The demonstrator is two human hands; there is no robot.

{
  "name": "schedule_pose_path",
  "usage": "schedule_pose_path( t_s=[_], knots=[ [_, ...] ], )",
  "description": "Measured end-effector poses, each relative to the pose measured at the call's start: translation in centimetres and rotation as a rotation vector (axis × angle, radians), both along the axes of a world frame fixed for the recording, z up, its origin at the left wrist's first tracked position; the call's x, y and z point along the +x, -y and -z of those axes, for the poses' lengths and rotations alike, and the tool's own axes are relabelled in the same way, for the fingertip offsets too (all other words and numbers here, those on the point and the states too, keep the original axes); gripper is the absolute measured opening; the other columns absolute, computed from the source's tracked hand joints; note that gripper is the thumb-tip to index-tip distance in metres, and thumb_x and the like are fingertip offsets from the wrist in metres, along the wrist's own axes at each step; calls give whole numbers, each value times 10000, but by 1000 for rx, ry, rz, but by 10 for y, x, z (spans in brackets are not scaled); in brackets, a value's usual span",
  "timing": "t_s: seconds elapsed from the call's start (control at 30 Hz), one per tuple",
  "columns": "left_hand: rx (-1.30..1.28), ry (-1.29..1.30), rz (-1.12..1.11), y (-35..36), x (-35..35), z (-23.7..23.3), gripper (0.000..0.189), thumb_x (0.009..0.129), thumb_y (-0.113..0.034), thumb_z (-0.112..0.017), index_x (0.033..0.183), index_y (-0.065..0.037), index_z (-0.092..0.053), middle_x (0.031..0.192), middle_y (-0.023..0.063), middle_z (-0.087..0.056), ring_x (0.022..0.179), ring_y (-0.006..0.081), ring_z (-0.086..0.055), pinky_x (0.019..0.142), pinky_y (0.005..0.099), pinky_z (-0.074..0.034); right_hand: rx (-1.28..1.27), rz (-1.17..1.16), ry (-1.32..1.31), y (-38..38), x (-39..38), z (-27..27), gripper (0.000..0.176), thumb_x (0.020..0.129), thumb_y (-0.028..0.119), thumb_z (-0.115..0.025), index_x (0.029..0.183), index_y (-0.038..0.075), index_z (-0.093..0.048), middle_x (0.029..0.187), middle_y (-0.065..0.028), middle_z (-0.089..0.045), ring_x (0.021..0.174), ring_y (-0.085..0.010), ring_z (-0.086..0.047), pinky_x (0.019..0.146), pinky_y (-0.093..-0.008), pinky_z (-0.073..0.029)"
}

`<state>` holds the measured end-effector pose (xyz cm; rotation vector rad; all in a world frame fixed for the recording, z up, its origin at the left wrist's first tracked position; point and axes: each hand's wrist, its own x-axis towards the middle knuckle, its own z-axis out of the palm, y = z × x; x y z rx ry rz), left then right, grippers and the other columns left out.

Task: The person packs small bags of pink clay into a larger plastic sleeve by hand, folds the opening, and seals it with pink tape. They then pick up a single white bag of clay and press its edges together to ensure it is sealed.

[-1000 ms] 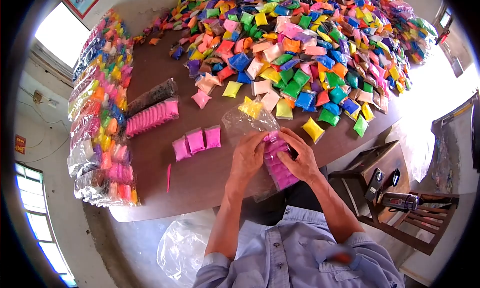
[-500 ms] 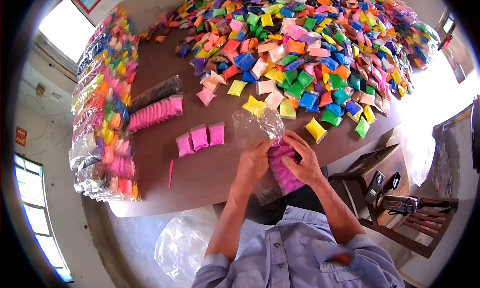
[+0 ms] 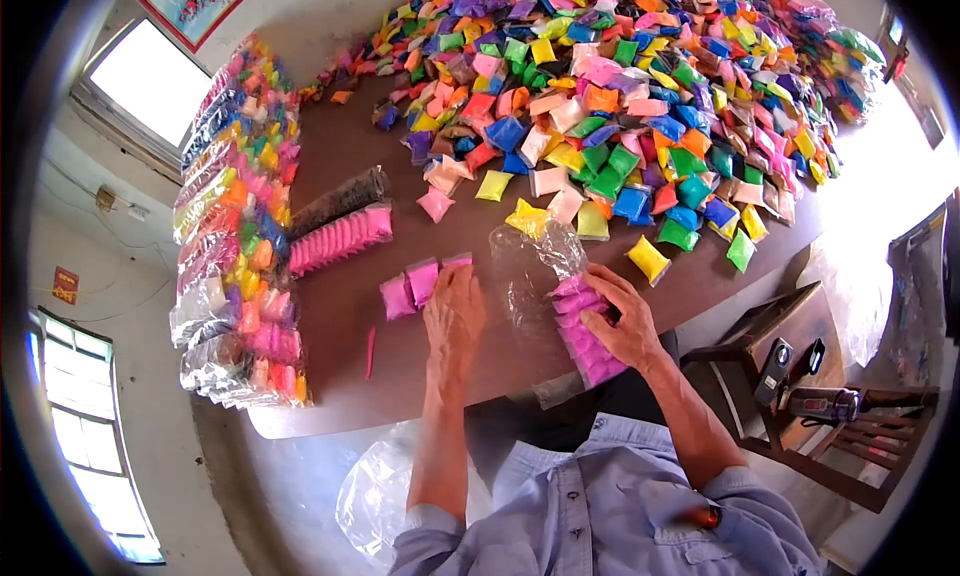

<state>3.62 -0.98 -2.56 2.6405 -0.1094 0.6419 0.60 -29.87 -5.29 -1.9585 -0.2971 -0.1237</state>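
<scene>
My right hand (image 3: 622,321) is wrapped round the side of a clear bag of pink packets (image 3: 585,338) at the table's front edge. The bag's loose clear top (image 3: 535,261) spreads to the left, beside a yellow packet (image 3: 527,218). My left hand (image 3: 456,311) is over the right end of a short row of pink packets (image 3: 397,296); its fingertips are at the rightmost packet, partly hiding it, and whether they grip it is unclear. A thin pink strip (image 3: 371,353) lies left of my left hand.
A large heap of colourful packets (image 3: 620,106) covers the table's (image 3: 330,321) far side. Filled bags are stacked along the left (image 3: 235,226), near a bag of pink packets (image 3: 342,241). A wooden chair (image 3: 870,446) stands at right, with a flask (image 3: 825,404) beside it.
My left hand has left the clear bag and moved left to the row of pink packets. My right hand stays at the bag. The whole view has shifted slightly.
</scene>
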Motion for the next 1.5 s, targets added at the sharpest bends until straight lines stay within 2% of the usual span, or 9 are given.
schedule_pose_path(
  t_s=[0.23,0.53,0.63,0.83,0.9,1.0,1.23,1.33,1.5],
  knots=[
    [263,-281,-16,0,-15,2,165,970,-176,-706,1090,-65,-729,1117,168,-708,1027,413,-695,878,507,-569,0,5,23,1,0,5,544,879,172,-783,1408,90,-686,1533,-127,-604,1416,-335,-562,1183,-426,-451],
    [-140,-230,5,-1,-63,-9,406,894,-129,-756,1285,-47,-682,1271,190,-673,991,372,-711,870,480,-584,25,-12,50,1,0,3,531,874,181,-782,1391,94,-698,1517,-124,-620,1401,-334,-575,1180,-429,-458],
    [-182,-343,14,-11,-65,-11,546,842,-106,-800,1360,-28,-645,1224,196,-681,850,277,-697,792,387,-578,24,-13,38,2,-1,1,524,881,161,-778,1393,85,-695,1527,-122,-611,1416,-321,-566,1187,-420,-447],
    [-241,-429,62,-29,-65,-12,435,817,-109,-854,1218,-1,-726,1055,129,-728,797,185,-673,719,338,-557,33,-12,27,2,-1,4,525,880,160,-776,1392,84,-694,1529,-119,-609,1412,-320,-569,1186,-418,-449],
    [-463,-386,59,-29,-65,-16,243,883,-89,-815,1099,0,-748,933,72,-727,725,131,-639,663,306,-540,27,-4,32,2,0,4,529,874,179,-778,1390,92,-697,1521,-117,-618,1393,-333,-581,1177,-427,-461],
    [-527,-348,56,-11,-58,-46,159,931,-84,-768,1062,-6,-725,883,98,-723,767,172,-692,713,308,-548,22,-10,17,2,-2,1,528,875,179,-775,1389,87,-696,1527,-120,-612,1392,-335,-582,1176,-421,-461],
    [-919,-318,122,37,-13,4,133,1004,-111,-716,1082,-6,-691,910,54,-734,790,108,-682,690,270,-540,17,-13,-39,3,0,0,560,881,182,-766,1421,70,-668,1556,-134,-582,1430,-324,-555,1192,-412,-438],
    [-1037,-368,121,56,-4,19,143,1016,-99,-701,1124,-6,-693,980,102,-745,884,137,-735,692,304,-581,14,-9,-38,2,0,1,617,886,179,-764,1478,72,-625,1589,-149,-548,1468,-319,-524,1209,-408,-414],
    [-973,-389,189,69,0,25,203,1021,-58,-698,1216,-1,-691,1022,75,-740,847,143,-723,736,292,-600,8,0,-34,1,1,0,704,876,187,-779,1540,84,-570,1625,-164,-508,1511,-326,-478,1232,-403,-385]
  ],
)
